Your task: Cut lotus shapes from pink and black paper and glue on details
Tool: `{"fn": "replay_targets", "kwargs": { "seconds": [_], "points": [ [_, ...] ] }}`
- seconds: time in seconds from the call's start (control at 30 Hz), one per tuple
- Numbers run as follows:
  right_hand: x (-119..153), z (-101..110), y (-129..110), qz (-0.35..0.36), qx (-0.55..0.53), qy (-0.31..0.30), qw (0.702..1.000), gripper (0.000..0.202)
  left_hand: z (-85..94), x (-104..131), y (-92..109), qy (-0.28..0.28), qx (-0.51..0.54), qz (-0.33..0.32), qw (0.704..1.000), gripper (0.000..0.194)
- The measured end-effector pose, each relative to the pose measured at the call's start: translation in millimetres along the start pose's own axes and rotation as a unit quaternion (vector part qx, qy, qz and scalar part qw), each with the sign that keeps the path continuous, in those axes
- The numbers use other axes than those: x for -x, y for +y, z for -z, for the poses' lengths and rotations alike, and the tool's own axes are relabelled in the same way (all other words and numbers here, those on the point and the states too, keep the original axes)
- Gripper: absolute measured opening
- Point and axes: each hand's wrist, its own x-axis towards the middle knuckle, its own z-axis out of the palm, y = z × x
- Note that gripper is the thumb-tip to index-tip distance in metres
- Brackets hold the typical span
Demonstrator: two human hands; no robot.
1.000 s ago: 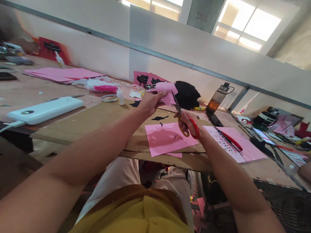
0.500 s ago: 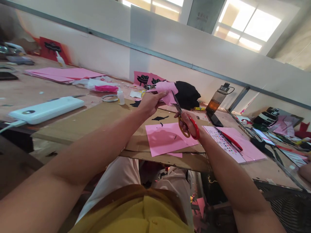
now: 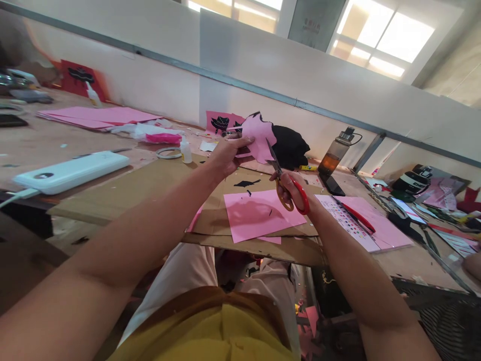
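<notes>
Cluttered with paper scraps, the wooden worktop runs along a pale wall under bright windows. Above a pink sheet lying on cardboard, the left hand pinches a pink paper cut-out, held up in the air, while the right hand grips red-handled scissors, blades at the paper's edge. Trimming the outline seems to be under way; the next snip likely needs the paper turned into the blades. No writing is legible.
</notes>
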Motion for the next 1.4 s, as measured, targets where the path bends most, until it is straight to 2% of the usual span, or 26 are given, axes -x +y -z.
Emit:
{"fn": "replay_targets", "kwargs": {
  "seconds": [0.27,0.7,1.17,1.33,1.4],
  "points": [
    [-1.3,2.8,2.6,0.012,-0.007,0.007,1.000,0.068,0.3,-0.5,-8.5,-0.036,-0.021,-0.026,0.999,0.025],
    [2.5,-3.2,-5.5,0.019,-0.007,0.031,0.999,0.070,1.4,-1.9,-10.6,-0.055,0.004,-0.035,0.998,0.023],
    [4.5,-5.8,-10.5,0.001,-0.010,0.053,0.999,0.067,0.8,-1.6,-11.3,-0.040,-0.006,-0.032,0.999,0.025],
    [5.5,-6.0,-13.4,0.010,0.001,0.065,0.998,0.067,6.9,-6.0,0.2,-0.028,0.006,-0.006,1.000,0.016],
    [5.2,-3.4,-11.7,0.009,0.019,0.054,0.998,0.066,12.8,-8.7,9.4,-0.044,-0.001,0.017,0.999,0.023]
  ]
}}
